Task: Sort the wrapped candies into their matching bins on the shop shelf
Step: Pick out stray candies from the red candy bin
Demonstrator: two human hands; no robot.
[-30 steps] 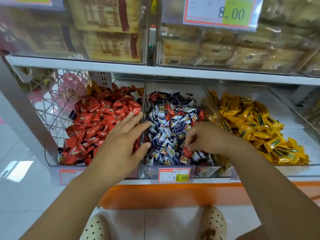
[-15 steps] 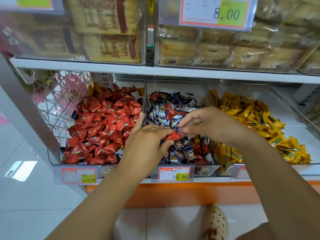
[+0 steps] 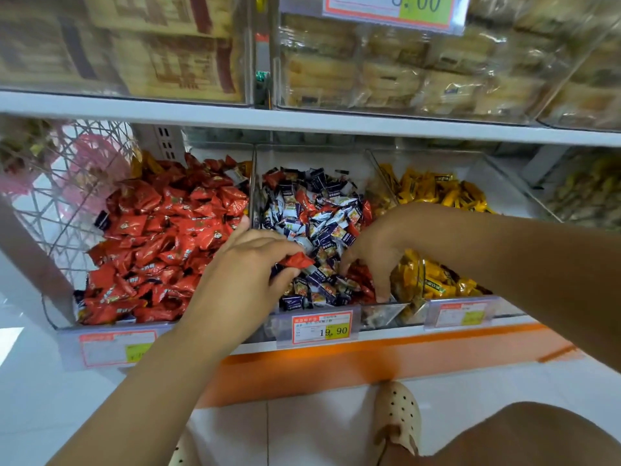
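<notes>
In the middle bin (image 3: 358, 161), stray red candies (image 3: 304, 200)

1. A price tag (image 3: 322, 328) reading 19.90, white with an orange edge and a yellow patch, hangs low at centre.
2. A second tag (image 3: 393, 8), reading 8.00, hangs at the top.
3. Behind clear fronts above: brown printed packs (image 3: 161, 48) at left, clear-wrapped pale pastries (image 3: 403, 72) at right.
4. A white wire rack (image 3: 67, 183) stands far left, with something pink (image 3: 94, 153) behind it.
5. Below, an orange strip (image 3: 336, 368), pale floor tiles (image 3: 33, 381) and a beige perforated shoe (image 3: 398, 418).
</notes>
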